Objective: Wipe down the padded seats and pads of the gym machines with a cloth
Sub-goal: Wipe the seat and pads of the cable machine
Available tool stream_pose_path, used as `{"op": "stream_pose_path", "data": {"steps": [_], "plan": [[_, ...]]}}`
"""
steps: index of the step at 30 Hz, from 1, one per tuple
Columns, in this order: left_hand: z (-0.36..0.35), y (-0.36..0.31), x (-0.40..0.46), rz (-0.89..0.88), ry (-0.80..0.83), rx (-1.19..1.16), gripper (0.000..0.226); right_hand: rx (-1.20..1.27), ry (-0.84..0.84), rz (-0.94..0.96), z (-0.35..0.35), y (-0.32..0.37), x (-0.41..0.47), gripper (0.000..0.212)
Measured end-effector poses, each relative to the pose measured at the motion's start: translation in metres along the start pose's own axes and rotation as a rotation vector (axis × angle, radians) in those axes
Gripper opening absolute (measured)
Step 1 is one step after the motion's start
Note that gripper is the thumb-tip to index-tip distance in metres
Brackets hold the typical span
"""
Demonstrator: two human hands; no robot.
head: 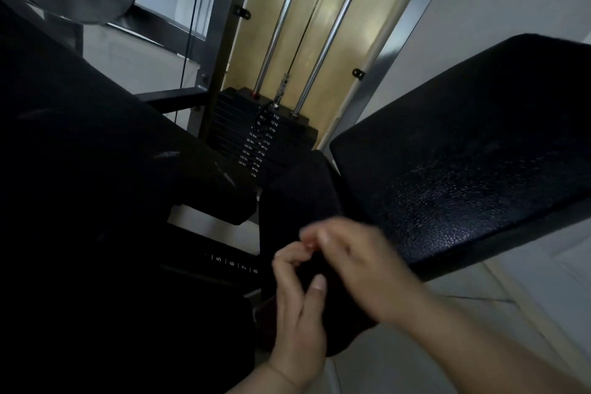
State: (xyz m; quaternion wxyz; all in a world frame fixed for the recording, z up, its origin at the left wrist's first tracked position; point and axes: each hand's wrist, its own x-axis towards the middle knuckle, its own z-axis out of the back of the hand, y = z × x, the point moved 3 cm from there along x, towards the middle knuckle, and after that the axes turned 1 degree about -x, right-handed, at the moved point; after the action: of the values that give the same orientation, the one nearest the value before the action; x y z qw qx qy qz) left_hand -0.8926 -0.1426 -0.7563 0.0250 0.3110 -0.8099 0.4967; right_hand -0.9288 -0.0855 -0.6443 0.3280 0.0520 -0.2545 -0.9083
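Observation:
A dark cloth (297,201) hangs between my hands in the lower middle of the view. My left hand (299,307) holds its lower part, thumb and fingers curled round the fabric. My right hand (355,265) pinches the cloth at its upper edge and is blurred. A black padded seat (473,163) with a grained surface lies to the right, close to my right hand. Another black pad (105,144) fills the left side.
The weight stack (259,134) with chrome guide rods (332,32) and a cable stands straight ahead inside a grey frame. A numbered adjustment scale (233,264) shows under the left pad. Pale floor tiles (479,307) lie at the lower right.

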Motion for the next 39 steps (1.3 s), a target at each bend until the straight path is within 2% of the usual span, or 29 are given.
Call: {"op": "stream_pose_path", "data": {"steps": [2,3,4,6,7,9,12,14,17,19,21,24,27,29,31,33,36,39], "plan": [[0.007,0.002,0.006,0.261,-0.287,-0.265,0.024,-0.505,0.062,0.157,-0.02,-0.006,-0.02,0.036],[0.012,0.004,0.01,0.324,-0.388,-0.321,0.016,-0.732,0.111,0.195,-0.029,-0.013,-0.027,0.041],[0.014,-0.001,0.017,0.332,-0.414,-0.279,0.008,-0.875,0.169,0.175,-0.033,-0.018,-0.03,0.049],[0.016,-0.006,0.031,0.334,-0.324,-0.13,0.026,-0.976,0.173,0.182,-0.037,-0.025,-0.031,0.063],[0.016,-0.002,0.037,0.354,-0.254,-0.089,0.031,-1.008,0.181,0.189,-0.037,-0.027,-0.03,0.064],[0.012,0.007,0.046,0.465,-0.1,-0.067,0.037,-1.039,0.164,0.22,-0.031,-0.029,-0.028,0.055],[0.009,0.02,0.05,0.57,0.074,0.064,0.039,-0.959,0.052,0.139,-0.013,-0.024,-0.022,0.047],[0.007,0.018,0.051,0.59,0.144,0.149,0.041,-0.923,-0.108,0.063,-0.018,-0.022,-0.025,0.048],[0.007,0.015,0.058,0.641,0.199,0.112,0.045,-0.879,-0.321,-0.063,-0.048,-0.025,-0.045,0.047],[0.009,0.016,0.063,0.672,0.227,0.096,0.052,-0.863,-0.402,-0.106,-0.058,-0.023,-0.056,0.047],[0.009,0.02,0.063,0.692,0.249,0.123,0.063,-0.896,-0.387,-0.135,-0.057,-0.021,-0.051,0.047],[0.007,0.025,0.062,0.661,0.276,0.213,0.056,-0.954,-0.314,-0.21,-0.043,-0.016,-0.011,0.049],[0.009,0.026,0.063,0.722,0.213,0.04,0.06,-1.0,-0.105,-0.319,-0.027,-0.009,0.041,0.044],[0.011,0.02,0.063,0.787,0.179,-0.066,0.041,-1.001,-0.03,-0.336,-0.02,-0.009,0.049,0.048],[0.014,0.014,0.063,0.766,0.196,-0.031,0.034,-1.026,-0.044,-0.301,-0.023,-0.01,0.03,0.051],[0.015,0.018,0.064,0.695,0.188,0.055,0.036,-0.983,-0.12,-0.29,-0.031,-0.011,0.0,0.055],[0.014,0.028,0.07,0.599,0.06,0.221,0.039,-0.99,-0.109,-0.278,-0.036,-0.02,-0.019,0.052],[0.018,0.041,0.083,0.579,-0.074,0.285,0.032,-1.067,-0.096,-0.23,-0.032,-0.01,0.014,0.048]]}}
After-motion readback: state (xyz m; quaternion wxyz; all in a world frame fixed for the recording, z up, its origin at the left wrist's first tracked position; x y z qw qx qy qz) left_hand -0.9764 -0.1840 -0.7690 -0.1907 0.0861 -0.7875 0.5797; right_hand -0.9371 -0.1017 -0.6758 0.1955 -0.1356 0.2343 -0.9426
